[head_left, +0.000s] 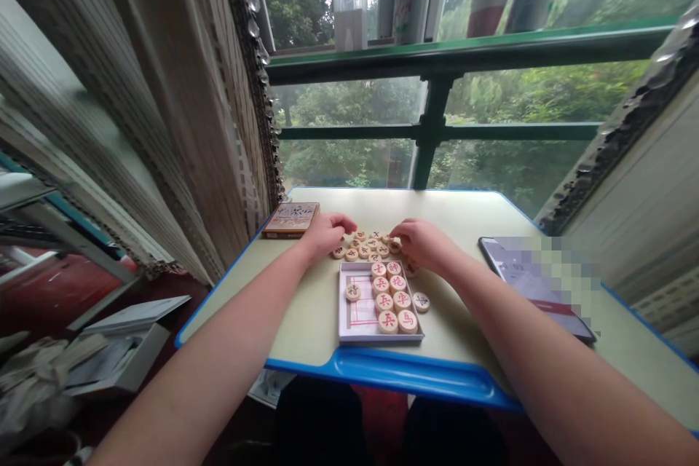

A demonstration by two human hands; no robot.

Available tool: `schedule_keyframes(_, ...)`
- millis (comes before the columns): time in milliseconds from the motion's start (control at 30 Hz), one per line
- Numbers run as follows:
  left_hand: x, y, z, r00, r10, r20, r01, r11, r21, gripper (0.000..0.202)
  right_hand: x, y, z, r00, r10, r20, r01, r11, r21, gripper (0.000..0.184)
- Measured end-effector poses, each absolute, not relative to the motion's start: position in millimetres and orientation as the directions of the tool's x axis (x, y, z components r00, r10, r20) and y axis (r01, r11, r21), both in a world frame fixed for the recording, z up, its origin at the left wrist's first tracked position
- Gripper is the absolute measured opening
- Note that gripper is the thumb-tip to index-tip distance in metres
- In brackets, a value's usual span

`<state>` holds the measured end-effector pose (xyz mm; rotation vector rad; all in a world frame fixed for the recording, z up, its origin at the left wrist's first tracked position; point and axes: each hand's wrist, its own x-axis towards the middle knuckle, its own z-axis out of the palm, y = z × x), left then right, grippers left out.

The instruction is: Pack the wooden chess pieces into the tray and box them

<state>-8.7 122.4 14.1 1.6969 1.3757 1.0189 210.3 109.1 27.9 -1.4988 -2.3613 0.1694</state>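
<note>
Several black-marked xiangqi pieces (373, 244) lie in a loose cluster on the table. My left hand (326, 231) is at the cluster's left side, open, its fingers reaching over the nearest pieces. On the other side, my right hand (419, 239) bends its fingers down onto the pieces at the edge, the fingers loosely apart; its palm side is hidden. Closer to me is a shallow white box (349, 331). Red-marked pieces (403, 301) stand in two columns in its right part, and one black-marked piece (353, 292) lies at its left. Another piece (421, 302) rests just outside the box's right wall.
A box lid with printed characters (290, 220) lies at the table's left back. To the right is a dark-edged tablet (538, 291), partly blurred out. The pale table (295, 320) has a blue rim. Cans (413, 6) stand on the window ledge, and curtains (180, 87) hang beside the table.
</note>
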Motion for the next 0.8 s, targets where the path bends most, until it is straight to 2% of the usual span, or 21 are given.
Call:
schedule_keyframes(100, -11.7, 122.3, 14.7, 0.137, 0.980, 0.142, 0.483, -0.192, 0.854, 0.033, 207.4, 106.7, 29.4, -0.392, 0.892, 0.224, 0.856, 0.443, -0.267, 0.028)
schedule_keyframes(233, -14.5, 119.9, 13.7, 0.256, 0.964, 0.069, 0.683, -0.231, 0.693, 0.032, 204.3, 104.2, 30.0, -0.417, 0.881, 0.225, 0.845, 0.467, -0.260, 0.025)
schedule_keyframes(400, -13.9, 120.3, 12.2, 0.293, 0.943, 0.157, 0.779, -0.330, 0.533, 0.032, 206.0, 105.9, 28.1, -0.403, 0.886, 0.228, 0.861, 0.451, -0.234, 0.025)
schedule_keyframes(567, -12.5, 119.9, 12.5, 0.301, 0.941, 0.152, 0.749, -0.332, 0.573, 0.030, 207.9, 107.0, 30.6, -0.360, 0.899, 0.251, 0.880, 0.416, -0.228, 0.026)
schedule_keyframes(800, -19.1, 122.0, 12.3, 0.314, 0.947, 0.062, 0.716, -0.279, 0.640, 0.031, 204.0, 101.4, 33.4, -0.395, 0.885, 0.247, 0.873, 0.445, -0.199, 0.026)
